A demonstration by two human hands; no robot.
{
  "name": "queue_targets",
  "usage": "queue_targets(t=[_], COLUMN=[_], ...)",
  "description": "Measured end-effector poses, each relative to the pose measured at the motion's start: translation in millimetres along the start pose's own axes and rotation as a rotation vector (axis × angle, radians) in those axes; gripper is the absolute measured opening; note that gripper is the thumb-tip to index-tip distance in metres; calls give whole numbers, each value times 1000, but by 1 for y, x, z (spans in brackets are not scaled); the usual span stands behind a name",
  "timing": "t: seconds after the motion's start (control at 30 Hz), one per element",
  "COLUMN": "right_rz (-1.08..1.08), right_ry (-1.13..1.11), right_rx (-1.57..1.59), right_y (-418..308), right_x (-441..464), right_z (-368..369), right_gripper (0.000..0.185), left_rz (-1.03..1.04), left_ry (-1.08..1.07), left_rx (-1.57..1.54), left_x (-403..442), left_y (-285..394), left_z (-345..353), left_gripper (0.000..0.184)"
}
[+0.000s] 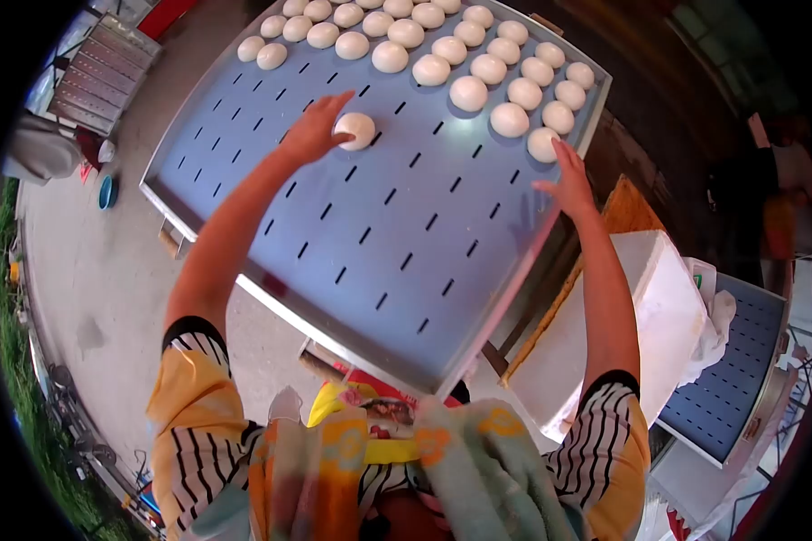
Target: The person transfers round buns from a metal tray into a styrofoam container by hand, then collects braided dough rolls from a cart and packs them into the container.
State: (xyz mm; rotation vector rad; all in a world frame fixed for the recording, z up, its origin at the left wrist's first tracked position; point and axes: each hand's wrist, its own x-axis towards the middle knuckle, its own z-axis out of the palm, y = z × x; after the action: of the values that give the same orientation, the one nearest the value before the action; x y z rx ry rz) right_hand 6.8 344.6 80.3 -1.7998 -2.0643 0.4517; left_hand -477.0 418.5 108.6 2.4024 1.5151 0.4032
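My left hand (pixel 312 128) is around a single white steamed bun (pixel 358 132), its thumb over the bun's lower left side and its fingers by the upper left. This bun is apart from the others, over the middle of the blue slotted tray (pixel 334 261). At the tray's right edge, my right hand (pixel 568 180) has thumb and fingers spread. Its fingertips are close against the nearest bun (pixel 543 144) of the rightmost row; whether they touch is unclear. Several more smooth round buns (pixel 406 34) sit in rows across the far part of the tray.
A white foam box (pixel 659 307) stands beside the tray on the right, with a white plastic bag (pixel 715 325) by it. Further right is another blue slotted tray (pixel 726 370). Wooden handles (pixel 323 362) project from the near edge. A blue bowl (pixel 107 192) rests on the floor.
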Motion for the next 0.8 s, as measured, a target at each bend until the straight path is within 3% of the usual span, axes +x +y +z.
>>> queue_targets(t=[0.13,0.23,0.33,0.43,0.47,0.53,0.67,0.8], right_rz=[109,133,157,180,175,198,125,158], right_ry=[-54,-169,-212,-176,-148,-181,-88,-8], right_rx=[-184,-333,-329,-268,-240,-189,-273,-292], right_y=[8,14,42,48,45,14,-8,-42], right_x=[71,94,102,102,103,107,112,139], right_z=[26,37,40,42,44,41,64,80], right_gripper=[91,92,92,97,99,104,106,102], left_rz=[50,130,136,29,145,138,374,295], left_ry=[-63,59,21,-252,-190,-187,-62,8], left_rx=[137,73,233,59,-30,47,143,47], left_x=[94,155,203,242,246,266,253,255], left_y=[-56,-82,-94,-100,-108,-118,-89,-80], left_z=[1,34,56,67,81,109,96,109], left_gripper=[81,85,86,85,82,77,69,67])
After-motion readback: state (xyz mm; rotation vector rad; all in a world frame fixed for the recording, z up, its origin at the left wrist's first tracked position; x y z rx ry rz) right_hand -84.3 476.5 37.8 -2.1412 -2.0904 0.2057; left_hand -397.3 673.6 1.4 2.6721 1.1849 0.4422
